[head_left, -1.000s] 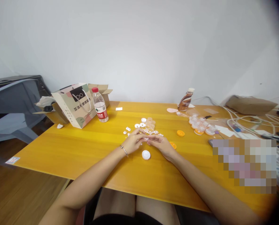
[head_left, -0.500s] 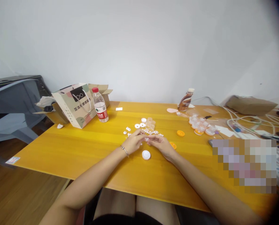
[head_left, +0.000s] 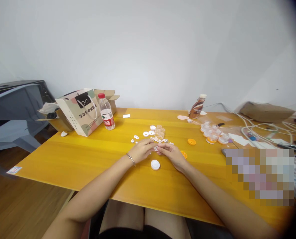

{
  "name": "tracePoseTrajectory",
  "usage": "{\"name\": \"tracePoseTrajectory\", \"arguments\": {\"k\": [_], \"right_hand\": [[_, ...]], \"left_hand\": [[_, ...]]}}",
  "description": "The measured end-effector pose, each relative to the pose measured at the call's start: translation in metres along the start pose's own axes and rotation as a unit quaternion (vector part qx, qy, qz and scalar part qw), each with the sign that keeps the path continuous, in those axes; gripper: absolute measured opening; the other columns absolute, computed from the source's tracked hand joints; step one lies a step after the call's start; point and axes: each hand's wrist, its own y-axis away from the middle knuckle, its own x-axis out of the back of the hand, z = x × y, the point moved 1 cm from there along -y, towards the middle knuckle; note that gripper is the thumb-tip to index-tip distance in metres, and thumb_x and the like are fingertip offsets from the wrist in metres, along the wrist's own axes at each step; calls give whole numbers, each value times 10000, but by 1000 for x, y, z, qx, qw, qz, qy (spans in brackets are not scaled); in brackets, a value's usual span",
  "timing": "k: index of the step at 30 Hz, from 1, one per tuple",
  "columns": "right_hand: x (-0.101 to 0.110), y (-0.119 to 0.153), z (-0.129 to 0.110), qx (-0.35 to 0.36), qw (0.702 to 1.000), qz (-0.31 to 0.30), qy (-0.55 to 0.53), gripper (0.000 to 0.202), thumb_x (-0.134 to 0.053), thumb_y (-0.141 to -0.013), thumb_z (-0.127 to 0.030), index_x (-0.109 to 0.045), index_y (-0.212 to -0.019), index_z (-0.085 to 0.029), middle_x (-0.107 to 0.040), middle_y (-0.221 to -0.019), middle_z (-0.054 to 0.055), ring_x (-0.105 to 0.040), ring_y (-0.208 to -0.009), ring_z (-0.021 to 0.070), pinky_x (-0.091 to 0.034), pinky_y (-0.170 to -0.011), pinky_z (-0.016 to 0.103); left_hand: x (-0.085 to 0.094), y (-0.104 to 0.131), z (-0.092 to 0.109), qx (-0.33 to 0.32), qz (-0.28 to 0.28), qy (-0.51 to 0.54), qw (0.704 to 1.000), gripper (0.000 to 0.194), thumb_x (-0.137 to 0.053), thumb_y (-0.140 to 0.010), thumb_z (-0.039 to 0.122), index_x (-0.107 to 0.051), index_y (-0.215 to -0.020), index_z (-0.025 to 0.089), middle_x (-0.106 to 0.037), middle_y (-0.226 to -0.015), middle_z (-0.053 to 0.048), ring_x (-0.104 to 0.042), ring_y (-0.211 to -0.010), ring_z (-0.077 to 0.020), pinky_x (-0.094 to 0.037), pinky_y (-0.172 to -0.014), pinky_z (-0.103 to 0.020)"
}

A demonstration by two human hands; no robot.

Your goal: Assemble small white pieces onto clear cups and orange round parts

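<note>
My left hand (head_left: 143,149) and my right hand (head_left: 171,154) meet at the fingertips over the middle of the table. Both are closed in a pinch on something too small to make out. Just beyond the fingers lie white gear-like pieces (head_left: 159,139), with clear cups (head_left: 159,131) behind them. White rings (head_left: 151,132) and small white parts (head_left: 136,137) lie farther left. Nearer to me is a round white disc (head_left: 155,164). One orange cap (head_left: 184,154) is partly behind my right hand, and another orange cap (head_left: 192,141) lies beyond it.
On the left stand a paper bag (head_left: 84,114), a water bottle (head_left: 106,114) and a cardboard box (head_left: 111,98). A brown drink bottle (head_left: 197,107) stands at the back right. Clear-and-orange containers (head_left: 212,132) and white cables (head_left: 257,129) lie on the right. Part of the right side is pixelated.
The fingers of my left hand have shifted slightly and lie lower. My hands otherwise stay together in the same place.
</note>
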Motion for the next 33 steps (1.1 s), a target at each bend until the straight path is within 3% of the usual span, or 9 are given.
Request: {"name": "tracePoseTrajectory", "arguments": {"k": [6,22,28,33], "right_hand": [[-1,0,-1,-1,1000,-9,15,191,-676,-610,-316,-650,-743,-181,-633,-714,-4,-552,-636,98,-430,-685,264],[1,-1,2,-9,1000,6,8,210,-698,-574,-317,-645,-721,-176,-632,-693,3,-559,-648,111,-436,-690,274],[2,-1,0,5,1000,26,13,230,-703,-558,-339,-639,-710,-178,-633,-682,7,-562,-646,124,-438,-693,290],[2,-1,-1,27,998,29,41,241,-699,-560,-360,-634,-711,-185,-639,-704,13,-569,-674,142,-436,-717,310]], "left_hand": [[1,2,-8,-46,-48,-111,992,258,-440,-803,139,-512,-1048,175,-557,-947,-67,-524,-838,-153,-441,-754,-282],[-2,4,-11,-41,-43,-79,995,295,-466,-795,159,-515,-1083,195,-562,-973,-68,-539,-848,-139,-455,-761,-272],[1,0,0,49,-16,74,996,267,-445,-824,240,-549,-1068,209,-598,-942,-50,-561,-850,-127,-458,-774,-259],[-8,-3,5,186,53,250,949,214,-502,-789,271,-596,-936,146,-636,-876,-64,-591,-796,-135,-479,-728,-259]]}}
